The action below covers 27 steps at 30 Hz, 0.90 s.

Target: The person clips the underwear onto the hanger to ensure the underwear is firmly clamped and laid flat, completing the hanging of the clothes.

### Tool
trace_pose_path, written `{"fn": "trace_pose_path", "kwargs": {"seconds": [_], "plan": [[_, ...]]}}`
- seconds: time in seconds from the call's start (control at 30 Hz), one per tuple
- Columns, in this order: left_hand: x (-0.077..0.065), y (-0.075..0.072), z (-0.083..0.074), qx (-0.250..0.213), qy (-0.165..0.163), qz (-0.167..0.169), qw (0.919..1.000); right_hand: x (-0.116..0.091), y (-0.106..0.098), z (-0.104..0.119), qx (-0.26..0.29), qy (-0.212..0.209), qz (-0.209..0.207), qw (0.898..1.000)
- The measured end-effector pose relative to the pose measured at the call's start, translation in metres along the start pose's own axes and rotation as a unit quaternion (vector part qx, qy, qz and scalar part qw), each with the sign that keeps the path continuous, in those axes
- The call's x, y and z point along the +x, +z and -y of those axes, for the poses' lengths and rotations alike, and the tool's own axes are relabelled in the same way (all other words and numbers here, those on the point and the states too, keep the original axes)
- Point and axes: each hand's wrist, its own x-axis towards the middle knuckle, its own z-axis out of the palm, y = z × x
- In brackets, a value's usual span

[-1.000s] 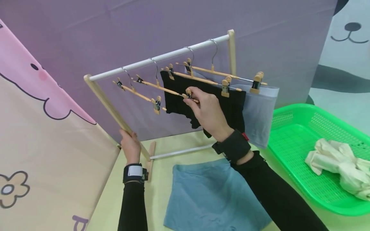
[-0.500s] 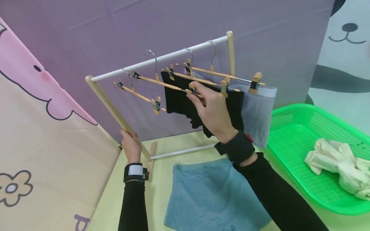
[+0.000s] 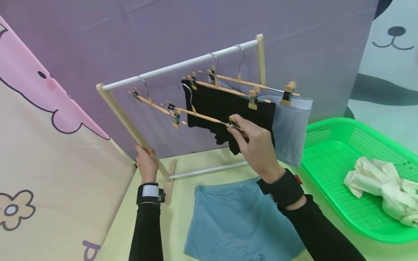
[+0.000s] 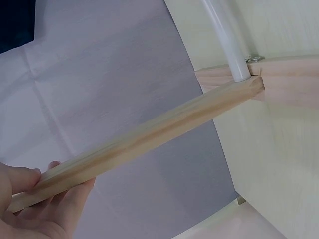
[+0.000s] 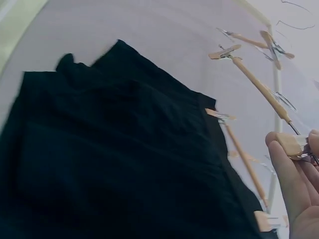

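Observation:
My right hand (image 3: pixel 256 146) pinches the clip at one end of a wooden clip hanger (image 3: pixel 205 116). That hanger is off the white rail (image 3: pixel 183 65), its metal hook free in the air below it. No garment hangs from its clips. With my left hand (image 3: pixel 147 165) I grip the wooden side post (image 4: pixel 134 134) of the drying rack, thumb on one side and fingers on the other. Behind the held hanger, black shorts (image 3: pixel 228 105) hang from another clip hanger, and they fill much of the right wrist view. A grey garment (image 3: pixel 292 134) hangs behind them.
One bare clip hanger (image 3: pixel 155 105) hangs at the rail's left end. Light blue shorts (image 3: pixel 241 221) lie flat on the table in front of the rack. At the right, a green basket (image 3: pixel 330 203) holds a crumpled cream cloth (image 3: pixel 382 185). A purple backdrop stands behind the rack.
The clip hanger in my right hand has come off the rail, its hook lifting clear, then moved down and to the right. My left hand keeps its hold on the post.

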Motion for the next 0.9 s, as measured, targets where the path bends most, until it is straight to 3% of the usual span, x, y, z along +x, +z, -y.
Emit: {"fn": "trace_pose_path", "kwargs": {"seconds": [0.27,0.43,0.63,0.9], "plan": [[0.0,-0.003,0.0,-0.005,0.004,0.004,1.0,-0.033,0.007,-0.022,-0.003,0.048,0.044,0.998],[-0.002,0.003,0.009,-0.006,-0.004,0.025,0.9997,-0.055,0.011,-0.037,0.012,0.078,0.078,0.994],[-0.006,0.01,0.024,-0.004,-0.018,0.039,0.9991,-0.079,0.016,-0.055,0.008,0.087,0.128,0.988],[-0.008,0.014,0.024,-0.023,-0.022,0.039,0.9988,-0.107,0.014,-0.077,0.013,0.095,0.153,0.984]]}}
